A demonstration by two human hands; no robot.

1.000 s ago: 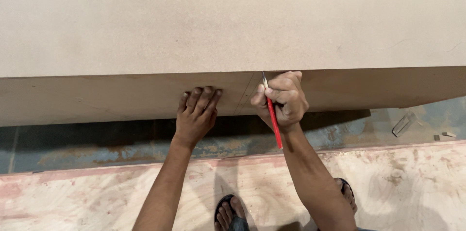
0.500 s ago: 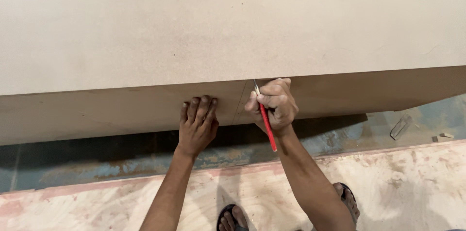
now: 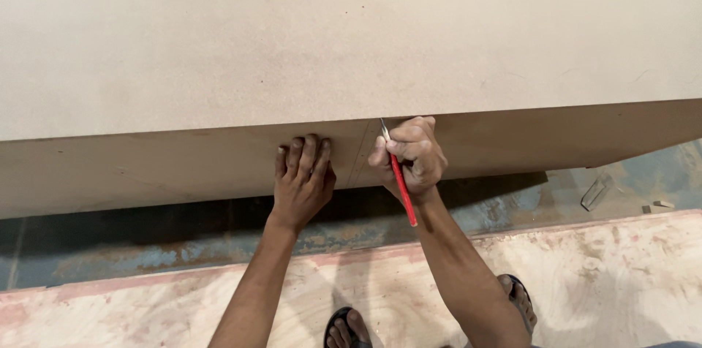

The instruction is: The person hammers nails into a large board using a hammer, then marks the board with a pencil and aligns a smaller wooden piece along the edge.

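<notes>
A large pale fibreboard sheet fills the upper view, lying on a lower tan board that sticks out beneath it. My left hand lies flat, fingers together, on the lower board's exposed strip. My right hand grips a red pencil with its tip at the upper sheet's edge, beside a faint pencil line on the lower board.
Below the boards runs a worn blue-painted floor, then a dusty plywood sheet on which my sandalled feet stand. A small clear scrap and bits of debris lie at the right.
Both hands sit a little lower in view than before, as the view shifted. The pencil tip stays at the upper sheet's edge.
</notes>
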